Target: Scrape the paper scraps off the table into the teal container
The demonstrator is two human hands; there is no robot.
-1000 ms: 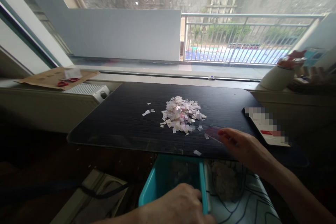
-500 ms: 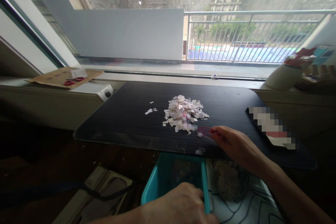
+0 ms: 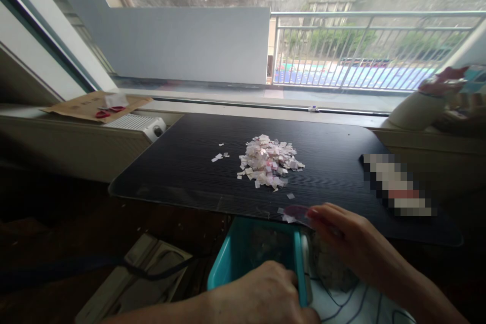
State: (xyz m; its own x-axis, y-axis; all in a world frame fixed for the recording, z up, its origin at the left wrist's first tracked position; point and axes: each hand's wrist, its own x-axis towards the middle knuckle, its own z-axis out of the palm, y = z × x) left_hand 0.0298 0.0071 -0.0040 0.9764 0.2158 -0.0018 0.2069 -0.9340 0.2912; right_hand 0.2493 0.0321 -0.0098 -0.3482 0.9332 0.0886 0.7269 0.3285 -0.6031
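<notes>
Below the table, teal bin, dim scraps inside, left grip holding it, right grip pinching pinkish sheet.

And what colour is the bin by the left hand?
The bin is teal; the head view shows it best.

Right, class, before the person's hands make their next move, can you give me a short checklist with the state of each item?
1. Left hand gripping the teal bin: ok, it appears closed on the bin's wall.
2. Bin placed at the front edge of the black table: ok.
3. Right hand holding the flat pink piece: ok.
4. Loose paper bits beside the pink piece: ok, close to the table's front edge.
5. All the other paper gathered in the pile: not ok, a few stray bits lie to its left.
6. Room inside the bin: cannot tell, too dark.
</notes>
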